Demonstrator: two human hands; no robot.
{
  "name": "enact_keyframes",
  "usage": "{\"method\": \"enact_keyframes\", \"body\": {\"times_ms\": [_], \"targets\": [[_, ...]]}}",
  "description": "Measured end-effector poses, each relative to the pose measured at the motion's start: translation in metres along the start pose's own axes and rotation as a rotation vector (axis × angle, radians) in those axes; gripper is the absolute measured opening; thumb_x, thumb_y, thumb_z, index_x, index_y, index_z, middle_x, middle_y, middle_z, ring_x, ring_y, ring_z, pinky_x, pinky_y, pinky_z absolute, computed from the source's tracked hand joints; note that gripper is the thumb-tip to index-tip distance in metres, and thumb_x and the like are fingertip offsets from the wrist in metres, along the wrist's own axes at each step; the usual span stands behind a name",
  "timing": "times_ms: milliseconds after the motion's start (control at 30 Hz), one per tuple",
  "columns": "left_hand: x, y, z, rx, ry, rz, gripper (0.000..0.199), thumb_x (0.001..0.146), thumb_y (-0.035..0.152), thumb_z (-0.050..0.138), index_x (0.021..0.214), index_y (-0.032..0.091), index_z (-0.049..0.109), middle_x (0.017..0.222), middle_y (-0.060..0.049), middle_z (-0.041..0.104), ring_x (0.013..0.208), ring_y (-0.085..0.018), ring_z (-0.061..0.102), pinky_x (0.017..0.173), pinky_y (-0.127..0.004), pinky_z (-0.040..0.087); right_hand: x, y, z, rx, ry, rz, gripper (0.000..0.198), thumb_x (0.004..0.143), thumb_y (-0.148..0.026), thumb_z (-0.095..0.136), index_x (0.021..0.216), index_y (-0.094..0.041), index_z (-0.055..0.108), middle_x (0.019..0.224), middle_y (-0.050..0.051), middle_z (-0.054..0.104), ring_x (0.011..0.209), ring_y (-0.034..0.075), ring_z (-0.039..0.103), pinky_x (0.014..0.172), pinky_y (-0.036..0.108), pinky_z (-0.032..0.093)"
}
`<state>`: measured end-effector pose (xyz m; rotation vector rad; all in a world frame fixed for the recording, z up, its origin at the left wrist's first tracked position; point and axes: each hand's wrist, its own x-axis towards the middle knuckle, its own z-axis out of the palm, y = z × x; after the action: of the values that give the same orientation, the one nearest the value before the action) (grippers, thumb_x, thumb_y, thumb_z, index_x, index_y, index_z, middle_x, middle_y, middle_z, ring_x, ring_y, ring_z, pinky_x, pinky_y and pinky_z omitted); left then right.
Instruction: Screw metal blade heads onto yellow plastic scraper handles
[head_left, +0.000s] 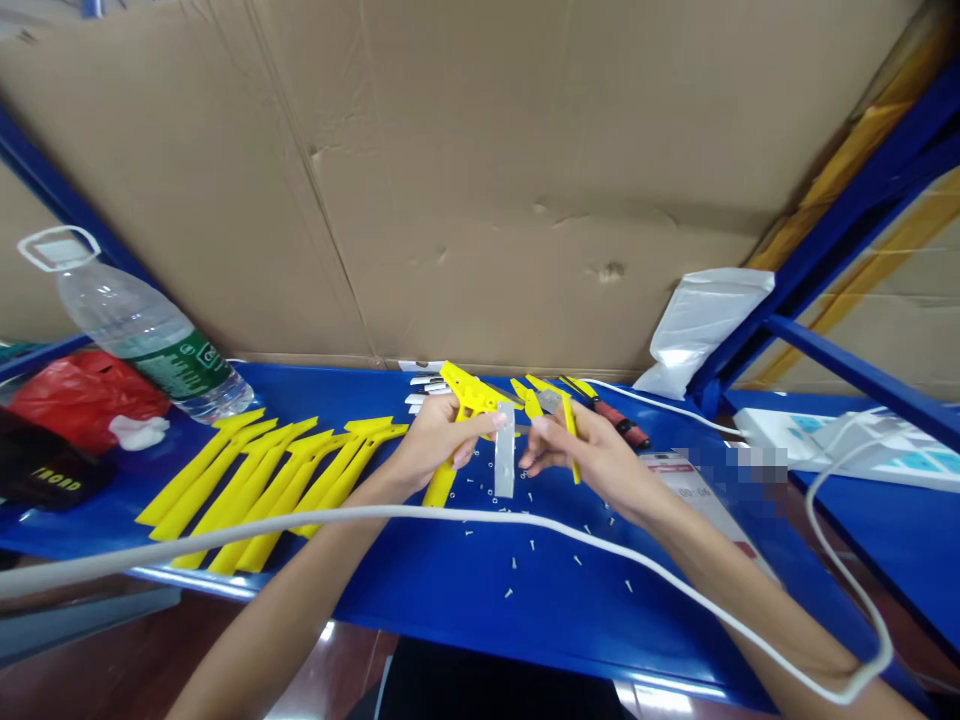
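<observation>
My left hand (429, 445) is closed around a yellow plastic part with a long handle (441, 486) and a wide, holed head. Its thumb presses on the top of a flat silvery strip (505, 462) that hangs down beside the head. Just to the right, my right hand (592, 450) has its fingers bent around a slim yellow piece (572, 440); its fingertips are near the strip, and I cannot tell if they touch it. Small screws (532, 545) and nuts lie scattered on the blue table (435, 610) below both hands.
Several yellow handles (247, 480) lie in a row at left, near a water bottle (165, 340) and a red plastic bag (82, 395). A red-black tool (622, 425) and a power strip (847, 440) are at right. A white cable (480, 515) crosses in front of my forearms.
</observation>
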<state>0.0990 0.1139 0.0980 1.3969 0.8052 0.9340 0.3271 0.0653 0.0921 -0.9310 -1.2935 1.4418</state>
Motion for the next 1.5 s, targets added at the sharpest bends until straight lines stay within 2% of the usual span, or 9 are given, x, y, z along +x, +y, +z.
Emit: {"method": "enact_keyframes", "body": {"times_ms": [167,300,400,500,733,867,1067,1200,1500], "targets": [[0.0,-0.006,0.003,0.03,-0.033,-0.02,0.036,0.089,0.046,0.091,0.074,0.017,0.076,0.041,0.004,0.052,0.034,-0.006,0.04,0.04,-0.02,0.033,-0.003,0.004,0.013,0.006,0.0,0.001,0.065,0.068,-0.035,0.105,0.079,-0.028,0.041,0.082,-0.001,0.079,0.067,0.019,0.074,0.07,0.04,0.066],[0.001,-0.005,0.003,-0.007,-0.08,-0.058,0.042,0.101,0.055,0.078,0.081,0.017,0.08,0.047,-0.001,0.06,0.034,-0.007,0.043,0.038,-0.019,0.033,-0.002,-0.001,0.006,-0.034,0.123,-0.107,0.067,0.074,-0.034,0.101,0.08,-0.029,0.035,0.078,0.0,0.08,0.064,0.019,0.073,0.068,0.039,0.064],[0.001,-0.001,-0.002,-0.12,-0.119,-0.146,0.037,0.102,0.052,0.078,0.096,0.016,0.082,0.087,-0.015,0.082,0.044,-0.008,0.058,0.034,-0.018,0.031,0.001,-0.009,-0.007,-0.038,0.324,-0.304,0.065,0.079,-0.032,0.099,0.081,-0.028,0.034,0.087,0.0,0.082,0.067,0.016,0.071,0.066,0.035,0.06],[0.001,0.002,-0.004,-0.179,-0.151,-0.217,0.03,0.1,0.045,0.082,0.104,0.015,0.082,0.119,-0.024,0.083,0.06,-0.014,0.074,0.032,-0.017,0.03,0.005,-0.014,-0.02,-0.041,0.472,-0.459,0.063,0.081,-0.03,0.097,0.083,-0.029,0.034,0.093,0.0,0.082,0.071,0.016,0.07,0.069,0.034,0.059],[0.001,0.003,0.001,-0.151,-0.203,-0.209,0.026,0.1,0.04,0.082,0.103,0.014,0.082,0.124,-0.027,0.083,0.087,-0.028,0.087,0.033,-0.015,0.036,0.006,-0.012,-0.03,-0.113,0.603,-0.6,0.063,0.087,-0.038,0.095,0.086,-0.03,0.033,0.102,0.003,0.082,0.081,0.022,0.077,0.073,0.038,0.062],[0.0,0.0,0.0,-0.097,-0.23,-0.21,0.029,0.098,0.042,0.084,0.1,0.013,0.085,0.121,-0.028,0.083,0.085,-0.03,0.087,0.037,-0.018,0.047,0.005,-0.011,-0.026,-0.168,0.563,-0.557,0.064,0.084,-0.04,0.096,0.085,-0.031,0.032,0.099,0.005,0.084,0.081,0.023,0.077,0.073,0.04,0.061],[-0.005,-0.003,0.001,-0.024,-0.335,-0.265,0.035,0.097,0.049,0.084,0.106,0.015,0.086,0.118,-0.027,0.084,0.089,-0.031,0.088,0.051,-0.025,0.061,0.004,0.002,-0.013,-0.246,0.305,-0.386,0.06,0.085,-0.038,0.094,0.081,-0.03,0.034,0.095,0.006,0.085,0.09,0.025,0.08,0.08,0.042,0.062],[-0.008,0.001,0.006,0.022,-0.371,-0.269,0.037,0.098,0.052,0.082,0.103,0.016,0.086,0.115,-0.024,0.085,0.079,-0.028,0.087,0.041,-0.021,0.052,0.0,0.01,-0.008,-0.336,0.183,-0.34,0.057,0.089,-0.036,0.091,0.081,-0.029,0.035,0.098,0.005,0.085,0.09,0.025,0.081,0.084,0.044,0.063],[-0.01,0.004,0.014,0.094,-0.353,-0.272,0.039,0.106,0.048,0.072,0.1,0.011,0.085,0.101,-0.022,0.087,0.053,-0.017,0.076,0.036,-0.02,0.044,-0.002,0.012,-0.004,-0.458,0.214,-0.372,0.057,0.093,-0.041,0.088,0.082,-0.029,0.033,0.1,0.007,0.085,0.076,0.02,0.074,0.077,0.04,0.06]]}}
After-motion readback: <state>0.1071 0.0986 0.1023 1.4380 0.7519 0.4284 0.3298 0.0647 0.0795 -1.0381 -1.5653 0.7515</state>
